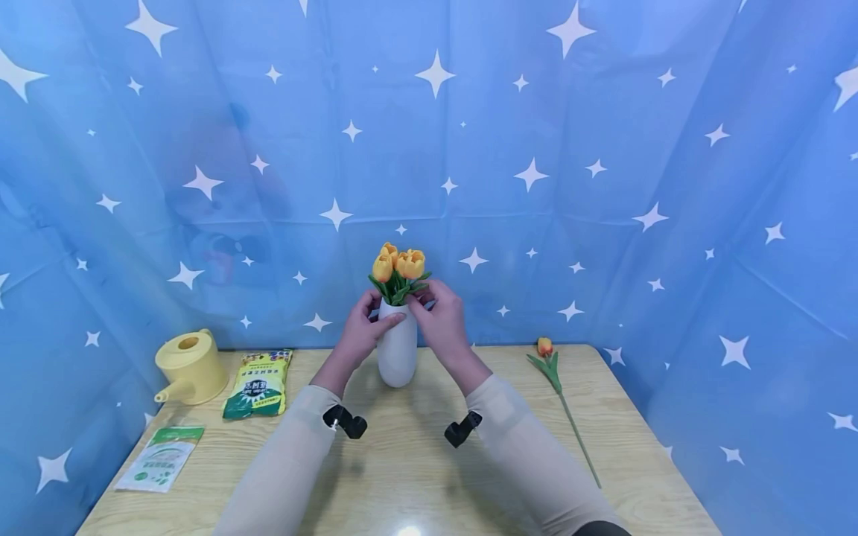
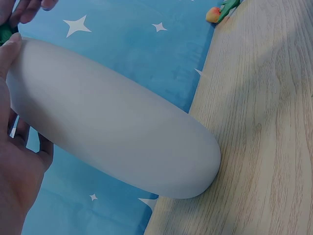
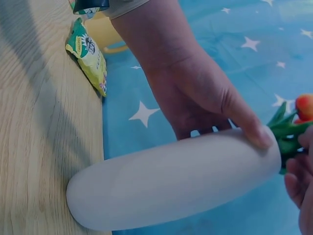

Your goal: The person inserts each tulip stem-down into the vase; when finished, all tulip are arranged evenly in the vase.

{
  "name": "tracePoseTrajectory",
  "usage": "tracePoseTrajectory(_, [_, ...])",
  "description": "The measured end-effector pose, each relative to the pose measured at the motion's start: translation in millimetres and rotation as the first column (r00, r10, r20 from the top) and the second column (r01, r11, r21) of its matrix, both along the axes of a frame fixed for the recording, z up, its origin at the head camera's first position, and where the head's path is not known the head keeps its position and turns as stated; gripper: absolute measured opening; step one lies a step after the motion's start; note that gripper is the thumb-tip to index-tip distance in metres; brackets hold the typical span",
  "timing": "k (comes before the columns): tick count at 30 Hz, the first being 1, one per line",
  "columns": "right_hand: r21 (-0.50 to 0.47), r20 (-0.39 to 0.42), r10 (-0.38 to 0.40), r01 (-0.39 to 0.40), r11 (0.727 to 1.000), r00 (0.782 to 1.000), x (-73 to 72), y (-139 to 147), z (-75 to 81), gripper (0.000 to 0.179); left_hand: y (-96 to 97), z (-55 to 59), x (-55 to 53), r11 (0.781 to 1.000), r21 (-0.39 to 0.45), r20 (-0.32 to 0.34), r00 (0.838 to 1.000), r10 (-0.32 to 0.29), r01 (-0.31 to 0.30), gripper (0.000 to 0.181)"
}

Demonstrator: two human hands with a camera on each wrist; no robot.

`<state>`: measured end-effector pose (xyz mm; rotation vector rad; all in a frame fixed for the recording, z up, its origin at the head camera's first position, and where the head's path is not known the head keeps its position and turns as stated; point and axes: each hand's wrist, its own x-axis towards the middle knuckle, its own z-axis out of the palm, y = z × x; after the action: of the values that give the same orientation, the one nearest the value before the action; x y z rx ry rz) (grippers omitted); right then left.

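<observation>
A white vase [image 1: 398, 353] stands upright near the table's back edge, with several orange-yellow tulips [image 1: 401, 264] in its mouth. My left hand [image 1: 362, 331] grips the vase just below the rim, thumb across the front and fingers behind, as the right wrist view shows with the left hand [image 3: 195, 93] beside the rim. On the other side of the mouth, my right hand [image 1: 442, 316] pinches the tulips' green leaves. Its fingertips are partly hidden among the leaves, and the right wrist view cuts off most of the right hand [image 3: 304, 183].
A single tulip [image 1: 568, 409] lies at the table's right. To the left are a yellow watering can [image 1: 191, 368], a yellow-green bag [image 1: 258, 383] and a white-green packet [image 1: 161, 459]. A blue star-patterned curtain [image 1: 402, 164] hangs directly behind the table [image 1: 402, 469].
</observation>
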<state>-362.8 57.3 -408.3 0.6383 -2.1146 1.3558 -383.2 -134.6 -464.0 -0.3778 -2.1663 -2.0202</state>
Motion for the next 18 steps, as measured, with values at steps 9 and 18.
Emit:
tracePoseTrajectory(9, [0.038, 0.002, -0.021, 0.021, 0.999, 1.0, -2.1, -5.0, -0.3, 0.008, 1.0, 1.3, 0.9, 1.0, 0.0, -0.001, 1.0, 0.001, -0.001, 0.052])
tracePoseTrajectory(18, [0.086, 0.045, -0.056, 0.052, 0.995, 0.997, -3.1, -7.4, -0.5, 0.008, 0.6, 1.9, 0.8, 1.0, 0.007, -0.011, 1.0, -0.006, 0.006, 0.05])
